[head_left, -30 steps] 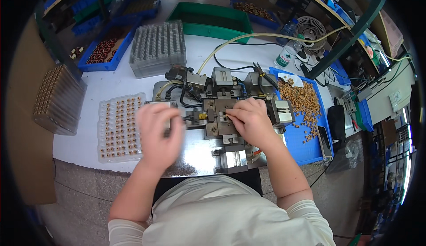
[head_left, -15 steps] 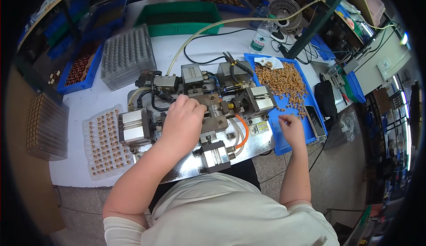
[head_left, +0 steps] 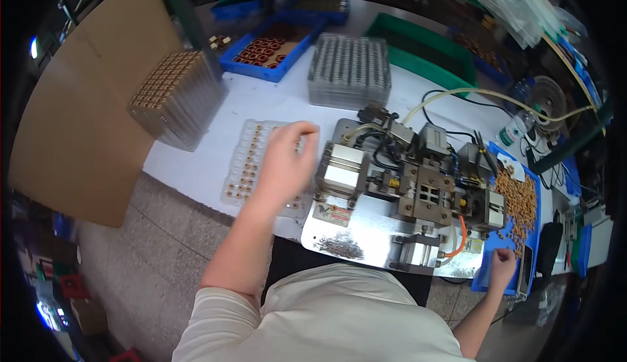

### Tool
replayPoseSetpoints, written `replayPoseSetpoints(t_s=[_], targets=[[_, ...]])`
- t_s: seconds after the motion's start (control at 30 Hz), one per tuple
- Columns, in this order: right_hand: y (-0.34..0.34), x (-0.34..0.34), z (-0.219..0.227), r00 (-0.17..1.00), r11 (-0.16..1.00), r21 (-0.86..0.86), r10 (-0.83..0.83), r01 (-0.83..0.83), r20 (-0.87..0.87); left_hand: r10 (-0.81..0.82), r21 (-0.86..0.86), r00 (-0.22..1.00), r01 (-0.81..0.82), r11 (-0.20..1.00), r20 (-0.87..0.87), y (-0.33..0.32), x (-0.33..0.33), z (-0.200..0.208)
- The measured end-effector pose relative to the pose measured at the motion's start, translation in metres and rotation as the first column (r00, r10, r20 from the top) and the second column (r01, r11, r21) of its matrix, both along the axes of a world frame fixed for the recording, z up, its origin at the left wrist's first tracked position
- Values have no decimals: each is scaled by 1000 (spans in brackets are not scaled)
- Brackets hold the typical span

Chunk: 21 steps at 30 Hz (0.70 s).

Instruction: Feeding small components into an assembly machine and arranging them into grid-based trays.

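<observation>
My left hand [head_left: 287,163] is over the clear plastic tray [head_left: 236,166], whose pockets hold many small copper-coloured parts. Its fingers are curled together at the tray's far right, and whatever they may pinch is hidden. To the right of this hand stands a metal fixture [head_left: 428,195] with several block-shaped cylinders, hoses and a square opening in its centre. My right hand [head_left: 503,267] is closed at the near end of the blue tray [head_left: 483,277], beside a loose heap of small copper-coloured parts [head_left: 516,199]. Anything between its fingertips is too small to make out.
Stacked clear trays [head_left: 349,71] stand behind the fixture, and another filled stack [head_left: 176,97] is at the left. Farther back are a blue bin [head_left: 277,71] of red rings and a green bin [head_left: 431,58]. Pliers [head_left: 482,150], a bottle [head_left: 513,130] and a phone [head_left: 524,270] lie rightward.
My left hand has left the fixture's centre and moved left over the plastic tray. My right hand stays by the blue tray. The whole view has turned toward the left.
</observation>
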State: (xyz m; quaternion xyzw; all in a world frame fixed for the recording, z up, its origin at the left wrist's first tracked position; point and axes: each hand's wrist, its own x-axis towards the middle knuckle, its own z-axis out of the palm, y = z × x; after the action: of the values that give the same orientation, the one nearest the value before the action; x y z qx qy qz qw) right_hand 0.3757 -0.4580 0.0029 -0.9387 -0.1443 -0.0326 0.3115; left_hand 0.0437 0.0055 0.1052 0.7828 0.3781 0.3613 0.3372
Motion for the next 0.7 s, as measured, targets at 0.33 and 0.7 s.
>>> replayPoseSetpoints(t_s=[0.33,0.7], targets=[[105,-46,98,982,950,279,97,-140,163,339,-76,920,-359,930,-198,60,-162,-115],[230,-91,82,639,705,-26,658,-709,399,434,146,889,-415,898,-144,58,-159,-123]])
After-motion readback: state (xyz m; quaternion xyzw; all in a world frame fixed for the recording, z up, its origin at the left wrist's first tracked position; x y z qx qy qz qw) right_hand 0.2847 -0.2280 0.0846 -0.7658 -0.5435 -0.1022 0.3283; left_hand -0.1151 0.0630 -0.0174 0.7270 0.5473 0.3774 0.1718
